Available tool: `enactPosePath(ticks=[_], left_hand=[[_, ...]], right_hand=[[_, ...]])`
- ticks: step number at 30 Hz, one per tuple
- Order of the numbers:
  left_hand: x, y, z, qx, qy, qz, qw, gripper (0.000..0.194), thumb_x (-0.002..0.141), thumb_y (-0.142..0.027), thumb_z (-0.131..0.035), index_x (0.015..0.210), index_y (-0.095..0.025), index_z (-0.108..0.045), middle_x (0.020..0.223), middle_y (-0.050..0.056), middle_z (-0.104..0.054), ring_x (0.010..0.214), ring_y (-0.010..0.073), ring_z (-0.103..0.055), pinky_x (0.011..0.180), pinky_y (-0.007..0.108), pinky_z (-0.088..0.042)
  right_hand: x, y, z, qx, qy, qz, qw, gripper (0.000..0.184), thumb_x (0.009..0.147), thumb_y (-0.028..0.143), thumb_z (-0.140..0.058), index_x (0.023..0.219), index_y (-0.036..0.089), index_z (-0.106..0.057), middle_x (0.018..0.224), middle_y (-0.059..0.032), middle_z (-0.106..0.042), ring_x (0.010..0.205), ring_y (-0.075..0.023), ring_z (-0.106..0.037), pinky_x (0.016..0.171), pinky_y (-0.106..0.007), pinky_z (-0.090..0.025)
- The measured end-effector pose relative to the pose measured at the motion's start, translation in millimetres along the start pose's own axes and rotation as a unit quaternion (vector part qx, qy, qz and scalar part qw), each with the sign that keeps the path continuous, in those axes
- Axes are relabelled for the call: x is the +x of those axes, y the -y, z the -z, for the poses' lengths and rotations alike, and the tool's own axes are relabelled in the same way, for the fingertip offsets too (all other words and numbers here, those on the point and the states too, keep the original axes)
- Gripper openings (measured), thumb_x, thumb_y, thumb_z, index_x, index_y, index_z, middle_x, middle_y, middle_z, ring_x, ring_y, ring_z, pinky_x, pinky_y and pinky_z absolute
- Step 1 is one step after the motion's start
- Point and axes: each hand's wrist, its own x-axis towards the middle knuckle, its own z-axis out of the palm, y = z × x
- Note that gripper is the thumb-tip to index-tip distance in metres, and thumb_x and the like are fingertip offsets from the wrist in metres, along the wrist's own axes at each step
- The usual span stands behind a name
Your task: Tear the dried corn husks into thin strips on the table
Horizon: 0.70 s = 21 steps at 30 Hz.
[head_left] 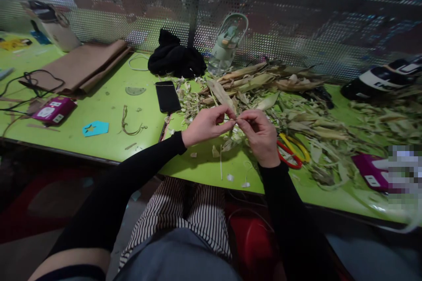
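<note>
My left hand [211,125] and my right hand [260,134] meet over the front of the green table, fingertips nearly touching. Both pinch what looks like a thin strip of dried corn husk [235,120], mostly hidden by the fingers. Behind them spreads a heap of dried corn husks [245,81], with small torn scraps at its left. Scissors [292,149] with red and yellow handles lie just right of my right hand, partly behind it. A pale thin stick [221,163] and several scraps rest on the table below my hands.
A black phone [168,96], a protractor [135,91] and a blue tag [95,128] lie to the left, near a purple box [54,110]. Black cloth [176,59] and a green bottle [226,48] stand before the perforated metal screen [296,30]. A black bottle [372,81] lies tilted at right.
</note>
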Motion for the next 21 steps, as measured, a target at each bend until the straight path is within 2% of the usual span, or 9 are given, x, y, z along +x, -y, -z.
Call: enactPosePath(ticks=[4,9,12,16,21], left_hand=[[0.8,1.7,-0.4,-0.014,0.014,0.017,1.0,0.006,0.086,-0.022,-0.06,0.089,-0.017,-0.059,0.058,-0.008,-0.038,0.057,0.0087,-0.037,0.059,0.023,-0.029],[0.4,3.5,-1.2,-0.009,0.004,0.027,1.0,0.006,0.084,-0.019,-0.059,0.09,-0.017,-0.057,0.06,-0.008,-0.041,0.056,0.0081,-0.036,0.058,0.023,-0.029],[-0.2,2.7,-0.9,0.0,-0.002,0.02,1.0,0.006,0.082,-0.017,-0.06,0.088,-0.017,-0.057,0.061,-0.008,-0.039,0.056,0.0078,-0.035,0.058,0.023,-0.029],[-0.8,2.0,-0.9,0.002,0.0,-0.001,1.0,0.014,0.083,-0.025,-0.066,0.092,-0.017,-0.059,0.058,-0.01,-0.033,0.055,0.0078,-0.033,0.058,0.023,-0.028],[-0.7,3.1,-1.6,0.001,-0.009,0.002,1.0,0.008,0.085,-0.024,-0.061,0.089,-0.017,-0.058,0.056,-0.01,-0.034,0.053,0.0076,-0.032,0.058,0.024,-0.027]], right_hand=[[-3.8,3.8,-3.5,0.041,-0.004,-0.035,0.999,0.021,0.088,0.045,-0.07,0.086,0.025,-0.067,0.092,-0.0037,-0.069,0.078,-0.0177,-0.063,0.069,-0.032,-0.053],[-6.3,8.4,-9.9,0.105,-0.031,-0.087,0.99,0.024,0.089,0.048,-0.069,0.088,0.025,-0.06,0.095,-0.0026,-0.07,0.057,-0.0103,-0.052,0.052,-0.026,-0.047],[-5.6,8.1,-12.8,0.138,-0.042,-0.103,0.984,0.026,0.086,0.048,-0.072,0.088,0.025,-0.059,0.096,-0.0018,-0.07,0.054,-0.0085,-0.049,0.047,-0.024,-0.043],[-5.2,5.2,-14.0,0.165,-0.055,-0.118,0.978,0.028,0.083,0.046,-0.075,0.087,0.024,-0.059,0.091,-0.0003,-0.069,0.05,-0.0065,-0.045,0.043,-0.022,-0.038],[-7.6,5.4,-14.6,0.17,-0.039,-0.12,0.977,0.03,0.085,0.048,-0.073,0.086,0.025,-0.054,0.097,-0.0011,-0.07,0.047,-0.0057,-0.042,0.04,-0.022,-0.035]])
